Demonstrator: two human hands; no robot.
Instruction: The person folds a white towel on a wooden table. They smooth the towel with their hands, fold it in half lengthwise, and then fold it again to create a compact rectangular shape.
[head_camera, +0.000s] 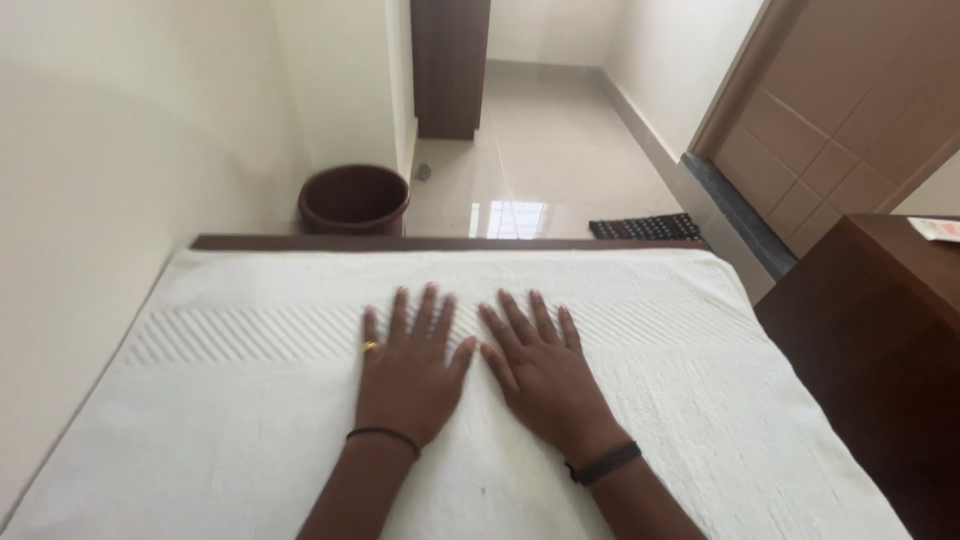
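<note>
Both hands are lying flat, palms down and fingers spread, on a white terry-cloth towel (250, 420) that is covering a dark wooden table (440, 242). The left hand (408, 370) is wearing a gold ring and a thin black wristband; the right hand (540, 372) is wearing a black band at the wrist. The thumbs are sitting just beside each other, near a ribbed stripe woven across the towel. Beyond the table's far edge, a round brown plastic bucket (354, 198) is standing on the glossy beige tiled floor (540, 150) beside the cream wall. A dark ribbed doormat (645, 227) is lying near a brown panelled door (840, 120). A dark wooden cabinet (880, 340) is standing at the right.
</note>
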